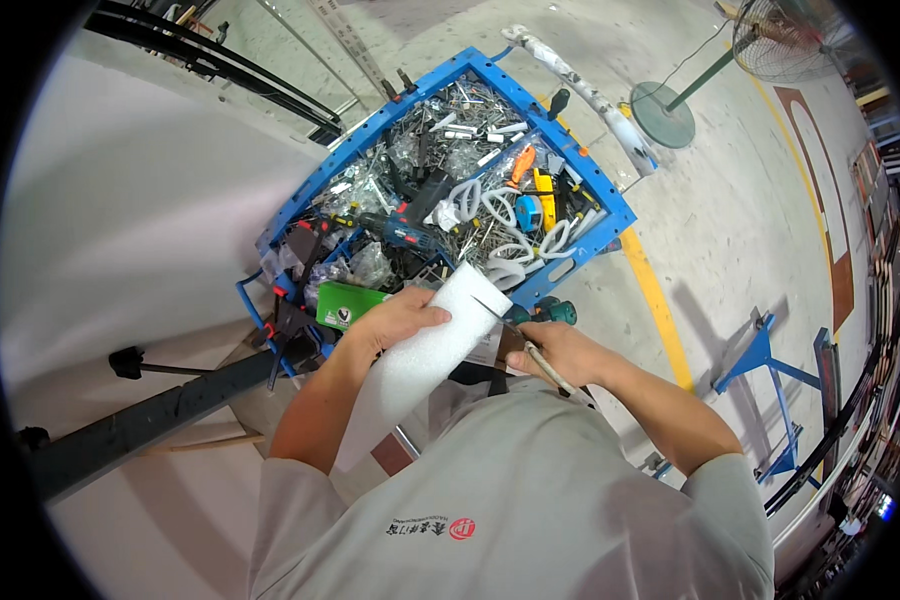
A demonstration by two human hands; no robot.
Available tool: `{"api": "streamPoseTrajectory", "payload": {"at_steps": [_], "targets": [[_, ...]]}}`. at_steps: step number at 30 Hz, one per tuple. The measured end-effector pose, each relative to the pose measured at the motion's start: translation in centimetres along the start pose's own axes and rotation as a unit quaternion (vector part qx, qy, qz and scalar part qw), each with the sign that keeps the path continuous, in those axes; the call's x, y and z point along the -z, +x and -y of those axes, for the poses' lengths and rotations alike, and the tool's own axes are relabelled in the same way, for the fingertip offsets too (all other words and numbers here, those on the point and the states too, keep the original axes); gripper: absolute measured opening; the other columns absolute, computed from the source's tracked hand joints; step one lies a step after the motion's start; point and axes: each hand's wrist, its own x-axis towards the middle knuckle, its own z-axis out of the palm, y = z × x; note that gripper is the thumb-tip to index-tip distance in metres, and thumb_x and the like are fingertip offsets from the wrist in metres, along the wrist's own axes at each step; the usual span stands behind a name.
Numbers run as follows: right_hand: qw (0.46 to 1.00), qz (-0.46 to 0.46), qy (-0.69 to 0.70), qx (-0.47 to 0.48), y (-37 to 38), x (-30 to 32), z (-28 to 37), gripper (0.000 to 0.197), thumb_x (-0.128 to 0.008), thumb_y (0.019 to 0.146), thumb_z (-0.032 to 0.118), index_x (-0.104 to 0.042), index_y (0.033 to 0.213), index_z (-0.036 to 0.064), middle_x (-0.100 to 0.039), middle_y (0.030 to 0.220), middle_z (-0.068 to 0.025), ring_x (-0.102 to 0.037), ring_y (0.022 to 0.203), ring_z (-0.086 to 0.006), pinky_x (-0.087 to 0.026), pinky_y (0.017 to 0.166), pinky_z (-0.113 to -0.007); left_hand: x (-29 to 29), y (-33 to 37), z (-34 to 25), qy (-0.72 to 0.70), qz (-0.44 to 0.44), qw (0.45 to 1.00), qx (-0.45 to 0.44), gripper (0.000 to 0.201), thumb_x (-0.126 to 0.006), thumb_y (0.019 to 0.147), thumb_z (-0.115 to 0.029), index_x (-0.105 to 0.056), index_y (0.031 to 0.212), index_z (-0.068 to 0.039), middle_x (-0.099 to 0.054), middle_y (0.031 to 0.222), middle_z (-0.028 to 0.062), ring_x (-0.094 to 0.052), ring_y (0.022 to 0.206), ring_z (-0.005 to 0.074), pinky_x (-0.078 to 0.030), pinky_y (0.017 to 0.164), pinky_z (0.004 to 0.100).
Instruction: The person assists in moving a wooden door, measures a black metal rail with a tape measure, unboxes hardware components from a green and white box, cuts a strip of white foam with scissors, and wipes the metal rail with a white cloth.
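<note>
A strip of white foam sheet (432,345) hangs curved in front of my body. My left hand (400,322) is closed on its left edge, thumb on top. My right hand (560,352) is closed round a pair of scissors, whose pale handle loop (550,368) shows below the fingers. One dark, thin blade lies across the foam near its far end, where the sheet looks partly slit. The other blade is hidden. Just beyond the foam stands a blue-framed bin (610,215) full of loose screws and metal fittings.
A cordless drill (405,230), an orange-handled tool (522,165), a blue tape measure (528,212) and white tubing loops (500,208) lie on the bin's contents. A green box (345,304) is left of my hand. A fan base (662,115) stands far right; a dark beam (150,425) crosses at left.
</note>
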Motion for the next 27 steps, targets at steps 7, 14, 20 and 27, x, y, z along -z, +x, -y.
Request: {"api": "streamPoseTrajectory", "payload": {"at_steps": [7, 14, 20, 27], "targets": [[0.994, -0.099, 0.022, 0.025, -0.1, -0.6, 0.4, 0.042, -0.063, 0.096, 0.039, -0.067, 0.086, -0.0018, -0.069, 0.071, -0.0147, -0.068, 0.070, -0.0308, -0.053, 0.069, -0.041, -0.1, 0.8, -0.2, -0.022, 0.003, 1.000, -0.011, 0.030, -0.067, 0.091, -0.017, -0.068, 0.111, 0.005, -0.072, 0.095, 0.0089, -0.067, 0.080, 0.0153, -0.054, 0.072, 0.0304], [0.997, -0.068, 0.038, 0.011, 0.8, -0.9, -0.2, 0.047, -0.065, 0.093, 0.044, -0.066, 0.088, -0.0025, -0.070, 0.081, -0.0203, -0.068, 0.081, -0.0350, -0.052, 0.074, -0.043, -0.3, 0.4, 0.0, -0.002, 0.050, 0.999, 0.001, 0.033, -0.068, 0.090, -0.016, -0.066, 0.116, 0.005, -0.071, 0.102, 0.0097, -0.067, 0.088, 0.0157, -0.054, 0.079, 0.0307], [0.996, -0.089, 0.023, 0.012, 1.8, -1.7, 0.9, 0.044, -0.066, 0.094, 0.040, -0.066, 0.087, -0.0032, -0.064, 0.073, -0.0204, -0.063, 0.069, -0.0349, -0.050, 0.066, -0.043, 0.6, 0.8, 1.0, 0.018, 0.069, 0.997, -0.006, 0.040, -0.070, 0.089, -0.021, -0.066, 0.118, 0.005, -0.071, 0.103, 0.0091, -0.066, 0.090, 0.0166, -0.053, 0.080, 0.0328], [0.987, -0.054, 0.153, -0.013, 3.9, -3.2, 1.2, 0.047, -0.067, 0.093, 0.042, -0.067, 0.087, -0.0042, -0.064, 0.070, -0.0180, -0.063, 0.065, -0.0282, -0.051, 0.066, -0.041, 1.0, -0.1, 0.6, 0.054, 0.116, 0.992, -0.001, 0.037, -0.069, 0.088, -0.022, -0.067, 0.114, 0.004, -0.071, 0.099, 0.0083, -0.066, 0.086, 0.0164, -0.053, 0.077, 0.0328]]}}
